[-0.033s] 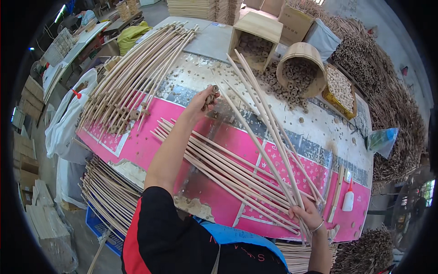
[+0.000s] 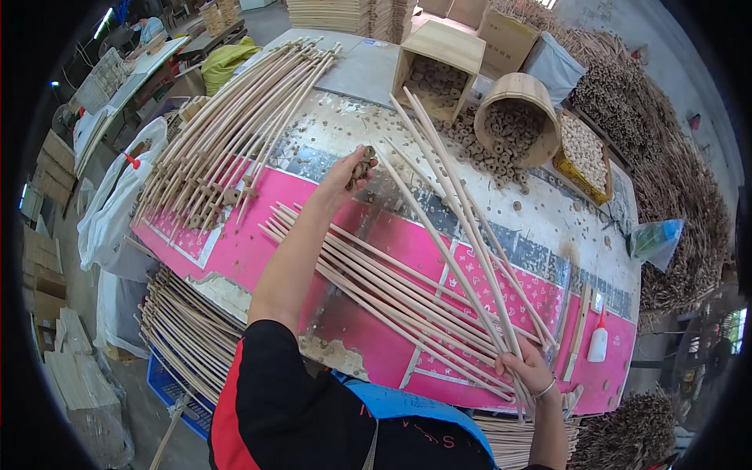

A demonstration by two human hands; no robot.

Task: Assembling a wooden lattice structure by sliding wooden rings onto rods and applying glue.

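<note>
Left hand (image 2: 345, 176) pinches wooden beads (image 2: 362, 163). Right hand (image 2: 526, 370) clamps long rods (image 2: 458, 227) at their near ends. Rods look light, whippy; better gripped mid-length.

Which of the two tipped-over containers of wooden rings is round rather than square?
The round wooden bucket, lying on its side right of the square wooden box; its mouth is circular, the box's has straight edges.

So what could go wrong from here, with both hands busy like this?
The right hand grips only the near ends of several long rods, so the fanned-out far ends could swing into the tipped wooden bucket. The left hand pinches small wooden rings at full reach, so one might drop. The glue bottle stands near the table edge and could be knocked off.
</note>
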